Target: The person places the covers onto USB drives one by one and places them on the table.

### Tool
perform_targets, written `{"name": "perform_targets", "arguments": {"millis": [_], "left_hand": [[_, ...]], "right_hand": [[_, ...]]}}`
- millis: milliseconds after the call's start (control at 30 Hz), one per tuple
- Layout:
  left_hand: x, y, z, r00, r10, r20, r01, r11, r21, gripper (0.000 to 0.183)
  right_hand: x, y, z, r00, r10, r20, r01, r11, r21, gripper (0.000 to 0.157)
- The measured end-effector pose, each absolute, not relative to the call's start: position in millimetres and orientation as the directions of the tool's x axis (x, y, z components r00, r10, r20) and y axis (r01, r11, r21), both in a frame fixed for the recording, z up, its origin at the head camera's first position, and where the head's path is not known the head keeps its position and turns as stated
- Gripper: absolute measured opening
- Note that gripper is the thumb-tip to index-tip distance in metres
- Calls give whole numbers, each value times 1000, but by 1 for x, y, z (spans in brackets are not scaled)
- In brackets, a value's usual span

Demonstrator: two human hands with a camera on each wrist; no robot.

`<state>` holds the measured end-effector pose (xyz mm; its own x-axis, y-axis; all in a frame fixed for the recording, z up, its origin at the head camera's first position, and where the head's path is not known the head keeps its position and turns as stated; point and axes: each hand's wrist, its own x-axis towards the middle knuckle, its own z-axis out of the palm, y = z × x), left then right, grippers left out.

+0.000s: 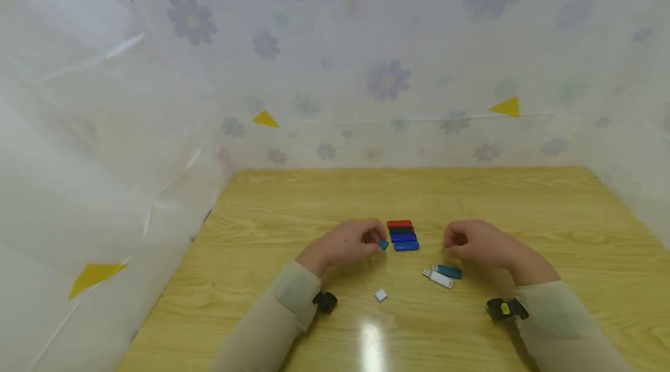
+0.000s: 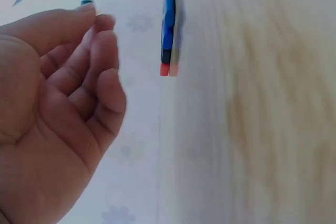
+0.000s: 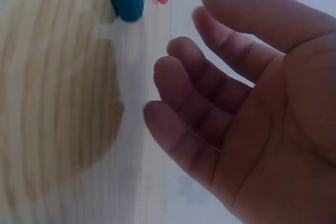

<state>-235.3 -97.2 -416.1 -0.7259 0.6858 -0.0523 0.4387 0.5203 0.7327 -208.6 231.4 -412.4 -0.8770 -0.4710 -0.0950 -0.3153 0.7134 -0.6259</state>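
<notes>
My left hand pinches a small teal USB stick cap between thumb and fingertips; in the left wrist view the cap peeks out past the thumb. Loosely curled and holding nothing, my right hand hovers above a teal USB stick and a white USB stick. Both sticks lie side by side, their metal plugs bare and pointing left. A white cap lies nearer to me. Between the hands, a red stick, a black stick and two blue sticks form a stacked row.
The wooden table meets a flowered plastic sheet at its back edge, and more sheeting hangs at both sides. Yellow tape pieces stick to the sheet. A black wrist camera sits on the left sleeve, another on the right.
</notes>
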Motion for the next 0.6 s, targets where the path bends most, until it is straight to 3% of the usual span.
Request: {"name": "perform_targets", "arguments": {"millis": [167,367,600], "left_hand": [[-237,-101,-417,-776,630,24,394,455,799,16],[-237,-103,-418,-786,614,67,376,389,841,15],[-237,-105,-419,-788,611,72,368,375,851,16]], "right_hand": [[-207,243,-415,-848,-507,-155,-316,718,-620,13],[-201,246,-413,-790,-550,-269,-278,714,-643,22],[-201,239,-416,-765,-574,-290,-294,713,-636,27]]}}
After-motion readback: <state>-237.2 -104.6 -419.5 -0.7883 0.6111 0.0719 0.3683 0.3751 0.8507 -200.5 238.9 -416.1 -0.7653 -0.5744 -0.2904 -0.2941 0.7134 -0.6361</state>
